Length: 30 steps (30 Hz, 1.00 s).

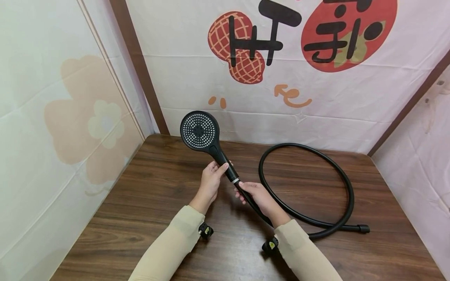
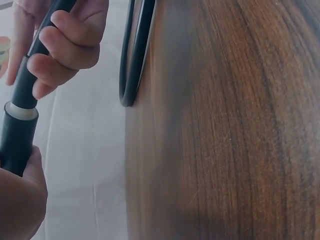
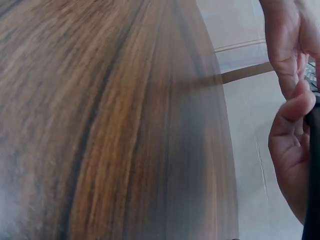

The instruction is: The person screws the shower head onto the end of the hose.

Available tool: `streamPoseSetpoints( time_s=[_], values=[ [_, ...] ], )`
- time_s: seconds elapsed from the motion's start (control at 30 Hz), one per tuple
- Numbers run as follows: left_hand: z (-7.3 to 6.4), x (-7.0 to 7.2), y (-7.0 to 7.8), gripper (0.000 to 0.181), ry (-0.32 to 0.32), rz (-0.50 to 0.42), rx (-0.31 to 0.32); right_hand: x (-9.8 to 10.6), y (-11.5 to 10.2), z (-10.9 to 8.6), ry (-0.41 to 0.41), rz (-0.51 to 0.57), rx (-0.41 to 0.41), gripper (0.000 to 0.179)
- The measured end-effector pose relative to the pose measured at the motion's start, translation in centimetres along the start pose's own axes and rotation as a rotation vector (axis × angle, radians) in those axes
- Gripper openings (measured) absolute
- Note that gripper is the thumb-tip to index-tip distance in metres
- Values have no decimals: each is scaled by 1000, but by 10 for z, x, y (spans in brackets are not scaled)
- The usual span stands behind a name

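Note:
A black shower head (image 1: 199, 130) with a round, pale-dotted spray face is held up over the table, tilted to the upper left. My left hand (image 1: 211, 180) grips its handle, thumb laid along the top. Just below, my right hand (image 1: 258, 195) holds the end of the black shower hose (image 1: 305, 145) with thumb and curled fingers. In the left wrist view a light ring (image 2: 21, 112) shows where the hose end meets the handle. The rest of the hose loops over the table to the right, its other end fitting (image 1: 363, 228) lying free.
The brown wood-grain table (image 1: 140, 222) stands against a white printed cloth wall (image 1: 190, 74) at the back, with cloth panels left and right. A small black device (image 1: 205, 231) is strapped at each wrist over beige sleeves.

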<state>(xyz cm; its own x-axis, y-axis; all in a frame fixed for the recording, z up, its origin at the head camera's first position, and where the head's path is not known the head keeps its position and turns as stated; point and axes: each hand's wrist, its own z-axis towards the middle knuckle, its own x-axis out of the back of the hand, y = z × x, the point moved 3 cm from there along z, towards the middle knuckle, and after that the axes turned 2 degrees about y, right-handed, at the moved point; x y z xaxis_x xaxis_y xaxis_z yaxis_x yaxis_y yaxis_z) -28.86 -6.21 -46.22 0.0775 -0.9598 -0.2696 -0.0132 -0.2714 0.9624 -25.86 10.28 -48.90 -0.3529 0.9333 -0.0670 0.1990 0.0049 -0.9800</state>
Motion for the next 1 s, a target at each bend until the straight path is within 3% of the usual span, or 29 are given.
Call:
streamPoseSetpoints(
  time_s=[0.17,0.27,0.43,0.7,1.0],
  values=[
    [-1,0,0,31,-9,-22,6,2,0,0,-83,3,38,57],
    [-2,0,1,31,-20,-18,-3,4,1,0,-91,5,45,59],
    [-4,-3,2,31,-25,-14,-9,4,3,0,-22,12,4,56],
    [-7,-4,2,30,-9,0,4,5,7,1,167,-67,-56,23],
    [-4,-1,2,31,-11,-17,-14,4,2,2,173,-7,-27,20]
  ],
)
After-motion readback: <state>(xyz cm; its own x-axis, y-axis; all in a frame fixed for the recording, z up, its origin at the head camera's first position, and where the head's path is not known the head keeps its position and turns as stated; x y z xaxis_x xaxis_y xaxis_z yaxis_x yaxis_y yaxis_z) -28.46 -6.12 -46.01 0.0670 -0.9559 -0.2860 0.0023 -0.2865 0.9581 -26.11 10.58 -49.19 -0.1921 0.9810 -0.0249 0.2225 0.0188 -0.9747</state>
